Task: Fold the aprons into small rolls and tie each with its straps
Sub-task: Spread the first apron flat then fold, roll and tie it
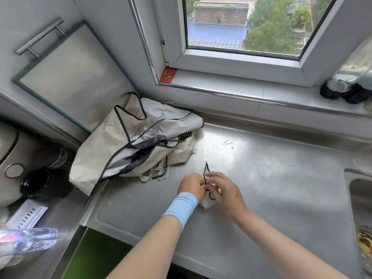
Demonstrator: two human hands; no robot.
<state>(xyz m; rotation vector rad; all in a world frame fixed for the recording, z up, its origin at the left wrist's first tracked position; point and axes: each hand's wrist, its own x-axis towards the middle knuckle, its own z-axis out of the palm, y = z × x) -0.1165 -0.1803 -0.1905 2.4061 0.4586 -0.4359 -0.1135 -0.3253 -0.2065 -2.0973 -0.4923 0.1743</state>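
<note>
One roll pretty much there: small rolled apron sitting on the bench, around the middle and toward the front edge, squeezed between both hands. Left hand, blue wristband on the wrist, fingers curled and pinching the dark strap right at the top of the roll. Right hand same deal, fingers bent around the strap and the roll's far side, with a thin loop of strap poking up above the knuckles. Looks like mid-knot, so tying probably not finished yet, just a guess though. Plenty left to do: loose heap of aprons crumpled in the back left corner of the bench, straps dangling all over, none of it folded or rolled. Can't count how many in that heap, too tangled. Can't see the knot itself either, hidden behind the fingers, and most of the roll covered by both hands, only the near end peeking out. Sink cut off at the right edge, and a glass jar near the front right corner with contents too blurry to name.
</note>
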